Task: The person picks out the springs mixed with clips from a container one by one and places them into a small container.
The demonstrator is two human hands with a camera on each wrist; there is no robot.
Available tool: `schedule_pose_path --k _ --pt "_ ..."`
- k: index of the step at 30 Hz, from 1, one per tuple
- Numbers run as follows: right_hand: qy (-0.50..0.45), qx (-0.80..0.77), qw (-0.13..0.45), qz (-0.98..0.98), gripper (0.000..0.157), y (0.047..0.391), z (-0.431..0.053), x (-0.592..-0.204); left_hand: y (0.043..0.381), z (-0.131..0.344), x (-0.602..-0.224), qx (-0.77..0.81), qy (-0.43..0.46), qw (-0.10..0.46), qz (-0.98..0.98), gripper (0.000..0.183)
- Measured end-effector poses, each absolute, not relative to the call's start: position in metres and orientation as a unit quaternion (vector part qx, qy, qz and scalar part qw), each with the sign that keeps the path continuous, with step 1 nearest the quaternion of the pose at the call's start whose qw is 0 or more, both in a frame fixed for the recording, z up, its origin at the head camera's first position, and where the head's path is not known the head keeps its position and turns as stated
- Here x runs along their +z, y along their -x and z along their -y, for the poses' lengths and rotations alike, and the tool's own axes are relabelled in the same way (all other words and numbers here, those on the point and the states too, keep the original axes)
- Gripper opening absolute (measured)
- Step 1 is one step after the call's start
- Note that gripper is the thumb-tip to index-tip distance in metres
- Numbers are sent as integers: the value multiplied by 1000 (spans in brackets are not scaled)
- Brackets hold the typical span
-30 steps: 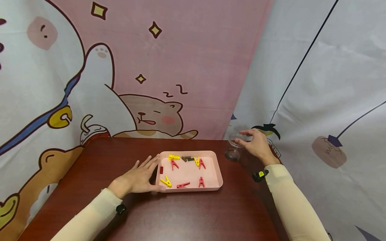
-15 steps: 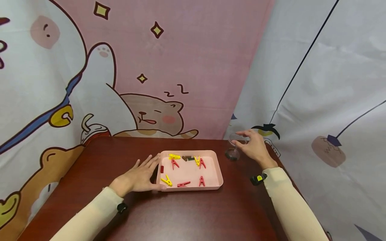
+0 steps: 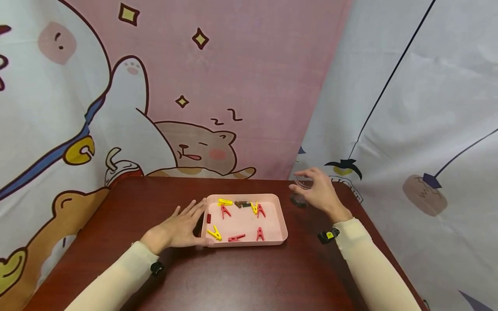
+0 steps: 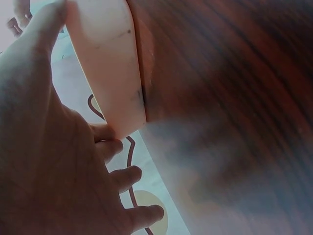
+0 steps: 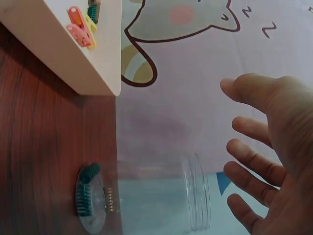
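Head view: Shows pink tray [image 3: 241, 223] on brown table [image 3: 241, 276]. Contains, inside tray, four red clips [image 3: 236, 238], three yellow clips [image 3: 214, 233], dark springs [image 3: 244, 204] along the far wall, and a dark red piece [image 3: 209, 218] by the left wall. Presents left hand [image 3: 179, 229] at the left end of tray, fingers spread wide, spanning from near left corner to far left corner. Presents clear jar [image 3: 304, 183] upright, just right of tray, with right hand [image 3: 320, 192] over its mouth, thumb and index finger wide apart.

Left wrist view: Shows left hand touching tray with a fingertip at one corner; extends the other visible fingers past that corner, apart from tray.

Right wrist view: Shows right hand wide and holding nothing, fingertips apart from jar. Reveals green springs [image 5: 84, 198] and a brass-coloured spring [image 5: 110, 199] at jar bottom, to the right of tray.
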State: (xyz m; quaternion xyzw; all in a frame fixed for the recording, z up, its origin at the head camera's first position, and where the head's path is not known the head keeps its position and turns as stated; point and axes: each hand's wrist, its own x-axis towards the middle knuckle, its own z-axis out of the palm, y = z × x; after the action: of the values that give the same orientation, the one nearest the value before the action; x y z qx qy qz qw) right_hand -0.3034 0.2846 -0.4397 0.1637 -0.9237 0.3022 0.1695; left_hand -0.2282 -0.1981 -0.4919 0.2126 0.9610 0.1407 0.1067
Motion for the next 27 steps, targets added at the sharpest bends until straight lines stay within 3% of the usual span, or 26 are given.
schedule_pose_path --k 27 --pt "-237 248 139 929 53 285 -239 -446 228 200 -493 139 -214 111 -960 138"
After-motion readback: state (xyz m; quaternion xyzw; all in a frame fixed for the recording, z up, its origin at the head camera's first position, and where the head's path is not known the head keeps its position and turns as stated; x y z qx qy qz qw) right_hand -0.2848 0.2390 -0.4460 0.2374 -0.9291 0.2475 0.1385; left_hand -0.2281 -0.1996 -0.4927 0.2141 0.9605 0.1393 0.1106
